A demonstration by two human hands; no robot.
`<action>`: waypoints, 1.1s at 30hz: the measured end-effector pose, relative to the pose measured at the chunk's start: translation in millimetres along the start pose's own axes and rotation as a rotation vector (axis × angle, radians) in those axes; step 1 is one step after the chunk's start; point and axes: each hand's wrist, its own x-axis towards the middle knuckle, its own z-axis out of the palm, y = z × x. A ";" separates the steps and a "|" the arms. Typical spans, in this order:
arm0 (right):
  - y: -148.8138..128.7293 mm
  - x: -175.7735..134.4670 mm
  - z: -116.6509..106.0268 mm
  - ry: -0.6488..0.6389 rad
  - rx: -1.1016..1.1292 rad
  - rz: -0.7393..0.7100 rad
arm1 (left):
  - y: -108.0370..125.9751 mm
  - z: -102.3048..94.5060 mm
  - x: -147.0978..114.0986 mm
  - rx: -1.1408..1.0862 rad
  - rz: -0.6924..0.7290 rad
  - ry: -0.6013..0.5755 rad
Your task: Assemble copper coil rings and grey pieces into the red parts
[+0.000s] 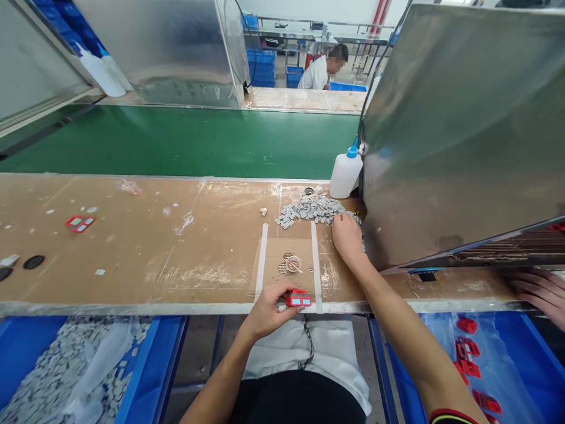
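My left hand (270,308) pinches a small red plastic piece with pale window-like panels (299,298) at the front edge of the table. My right hand (348,237) reaches to the right end of a heap of small flat grey pieces (315,209). Its fingers are closed and point down into the heap; whatever is between them is hidden. Between two white tape strips, a small clear cup (293,264) with a thin stick in it stands just beyond my left hand.
A white squeeze bottle with a blue cap (346,175) stands behind the heap, beside a large metal panel (454,135). Blue bins hold grey pieces (53,371) at left and red parts (468,350) at right. Another person's hand (541,291) rests at far right. Beyond runs a green belt (185,141).
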 end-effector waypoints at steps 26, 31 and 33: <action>23.1 -160.3 0.1 0.084 1.303 0.171 | 6.2 24.1 22.7 -0.094 0.041 -0.240; 30.6 -163.9 -9.8 -0.062 1.376 0.143 | 5.0 23.9 21.3 -0.052 0.054 -0.234; 31.2 -161.7 -16.2 -0.103 1.364 0.098 | 5.4 24.1 21.0 -0.046 0.036 -0.225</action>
